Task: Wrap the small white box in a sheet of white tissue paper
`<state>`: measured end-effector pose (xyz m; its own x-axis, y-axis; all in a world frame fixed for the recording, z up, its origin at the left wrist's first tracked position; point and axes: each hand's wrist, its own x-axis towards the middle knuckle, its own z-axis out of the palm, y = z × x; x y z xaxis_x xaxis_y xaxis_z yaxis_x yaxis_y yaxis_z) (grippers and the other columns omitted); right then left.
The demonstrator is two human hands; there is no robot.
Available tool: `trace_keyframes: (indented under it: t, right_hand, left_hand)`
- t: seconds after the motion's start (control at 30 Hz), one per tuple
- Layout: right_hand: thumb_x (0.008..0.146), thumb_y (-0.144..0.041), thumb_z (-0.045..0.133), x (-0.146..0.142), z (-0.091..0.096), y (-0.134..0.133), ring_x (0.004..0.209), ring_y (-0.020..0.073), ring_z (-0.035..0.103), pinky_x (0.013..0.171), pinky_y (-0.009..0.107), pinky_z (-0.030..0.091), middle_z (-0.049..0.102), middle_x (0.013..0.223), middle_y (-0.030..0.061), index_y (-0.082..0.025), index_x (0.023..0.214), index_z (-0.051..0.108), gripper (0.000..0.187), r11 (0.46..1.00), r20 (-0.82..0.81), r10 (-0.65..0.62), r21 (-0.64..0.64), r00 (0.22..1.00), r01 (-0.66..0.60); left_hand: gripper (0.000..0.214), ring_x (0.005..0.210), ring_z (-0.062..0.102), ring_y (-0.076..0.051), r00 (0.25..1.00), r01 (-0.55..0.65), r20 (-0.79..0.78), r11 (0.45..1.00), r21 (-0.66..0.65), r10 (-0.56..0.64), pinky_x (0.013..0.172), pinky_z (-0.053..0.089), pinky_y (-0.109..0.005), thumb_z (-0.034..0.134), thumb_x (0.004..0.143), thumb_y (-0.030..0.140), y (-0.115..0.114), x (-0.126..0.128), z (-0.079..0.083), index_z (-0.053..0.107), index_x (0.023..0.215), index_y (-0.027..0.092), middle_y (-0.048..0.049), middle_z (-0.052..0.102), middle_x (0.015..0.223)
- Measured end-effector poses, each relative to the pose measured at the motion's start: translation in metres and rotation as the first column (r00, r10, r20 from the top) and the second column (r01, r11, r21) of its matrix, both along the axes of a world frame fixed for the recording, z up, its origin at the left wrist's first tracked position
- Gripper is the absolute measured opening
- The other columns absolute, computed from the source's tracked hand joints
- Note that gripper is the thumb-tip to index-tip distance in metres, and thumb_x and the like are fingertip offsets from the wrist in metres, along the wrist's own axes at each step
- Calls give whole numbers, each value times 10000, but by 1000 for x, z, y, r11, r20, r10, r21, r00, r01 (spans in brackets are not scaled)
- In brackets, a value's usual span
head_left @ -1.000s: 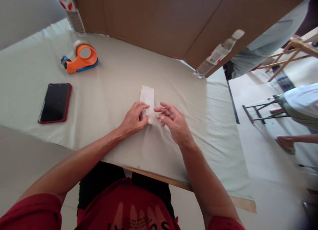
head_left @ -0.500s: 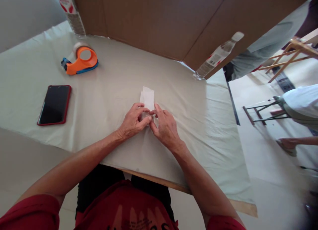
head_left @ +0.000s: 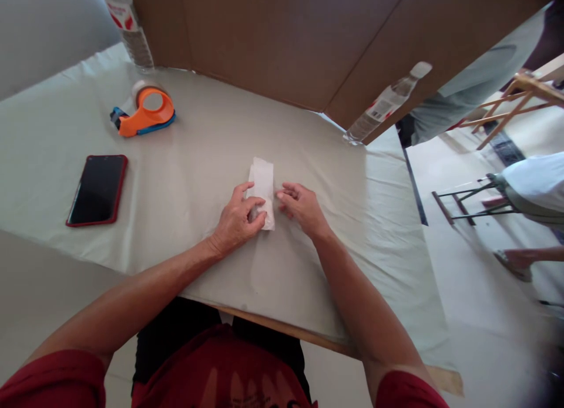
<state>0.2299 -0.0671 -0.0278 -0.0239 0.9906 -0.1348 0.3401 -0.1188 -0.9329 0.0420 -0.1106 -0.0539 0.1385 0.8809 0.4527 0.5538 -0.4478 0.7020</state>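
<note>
A narrow white piece of folded paper (head_left: 264, 176) lies lengthwise on the cloth in front of me, its lower end crinkled. My left hand (head_left: 240, 215) rests at its left edge, fingers bent and thumb and fingertips pressing on the lower part. Just right of the paper is my right hand (head_left: 304, 207), apart from it. Its fingers are loosely curled with small gaps, and nothing shows in them.
An orange tape dispenser (head_left: 152, 111) and a red-edged phone (head_left: 97, 189) lie to the left. A cardboard panel (head_left: 264, 44) stands at the back, with a water bottle (head_left: 132, 35) at its left and another bottle (head_left: 383, 105) leaning at its right. Other people sit beyond the table's right edge.
My right hand has lifted off the paper and moved right. The paper's lower end, covered by both hands before, now shows. My left hand stays on it.
</note>
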Motion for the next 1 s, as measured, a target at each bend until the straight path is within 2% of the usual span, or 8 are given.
trace_keyframes:
  t: [0.1, 0.2, 0.3, 0.37, 0.5, 0.6, 0.8, 1.0]
  right_hand:
    - [718, -418, 740, -7, -3, 23, 449, 128, 508, 371, 236, 330, 663, 652, 32, -119, 1109, 657, 500, 994, -88, 21, -107, 996, -31]
    - [708, -425, 750, -16, -3, 37, 389, 108, 410, 367, 238, 281, 531, 481, -39, -140, 949, 675, 380, 989, -100, 91, -110, 991, -101]
    - [699, -358, 732, -20, -4, 46, 439, 89, 398, 421, 235, 307, 499, 502, -53, -166, 781, 640, 229, 987, -110, 120, -97, 987, -131]
    - [674, -346, 736, -20, -7, 50, 494, 82, 406, 466, 231, 329, 508, 556, -51, -175, 725, 615, 216, 987, -136, 127, -78, 982, -138]
    - [659, -374, 735, -19, -11, 50, 586, 96, 432, 522, 230, 342, 539, 637, -39, -185, 701, 608, 231, 990, -190, 139, 2, 972, -141]
    - [662, -357, 745, -20, -9, 44, 633, 106, 464, 578, 238, 373, 563, 677, -37, -186, 725, 617, 223, 987, -249, 158, 46, 956, -151]
    - [674, -352, 755, -26, -2, 32, 743, 127, 566, 701, 261, 449, 637, 790, -23, -184, 861, 625, 282, 975, -453, 203, 11, 868, -222]
    - [616, -352, 794, -37, -4, 30, 690, 116, 548, 657, 255, 441, 640, 747, -33, -176, 840, 652, 318, 985, -436, 148, -13, 888, -171]
  left_hand:
    - [197, 696, 594, -97, 998, -1, -70, 998, 69, 5, 674, 547, -273, 620, 868, 233, -2, 0, 1, 692, 1035, 159, -196, 484, 1472]
    - [185, 703, 617, -106, 993, 30, -115, 994, 108, -18, 693, 554, -277, 590, 882, 215, -1, 0, 2, 695, 1029, 175, -173, 528, 1463]
    - [195, 668, 625, -97, 993, 63, -106, 995, 83, -54, 698, 560, -260, 577, 890, 213, 1, -1, 1, 690, 1045, 181, -131, 650, 1318]
    - [206, 728, 662, -116, 994, 74, -79, 995, 64, -69, 725, 567, -257, 581, 887, 217, 3, -2, 1, 687, 1060, 178, -114, 689, 1234]
    - [222, 981, 701, -188, 994, 100, -41, 994, 47, -98, 847, 579, -298, 589, 881, 208, 4, -2, 1, 680, 1082, 178, -114, 700, 1189]
    - [228, 1063, 688, -204, 992, 123, -21, 992, 36, -123, 929, 565, -328, 588, 877, 189, 4, -2, 2, 671, 1089, 189, -103, 708, 1169]
    - [242, 946, 689, -187, 991, 130, 5, 991, 22, -130, 849, 564, -313, 572, 873, 188, 5, -2, 2, 665, 1095, 164, -99, 717, 1101]
    - [252, 831, 656, -154, 989, 148, -7, 989, -20, -148, 785, 542, -280, 568, 865, 195, 7, -4, 4, 668, 1093, 155, -91, 713, 1070]
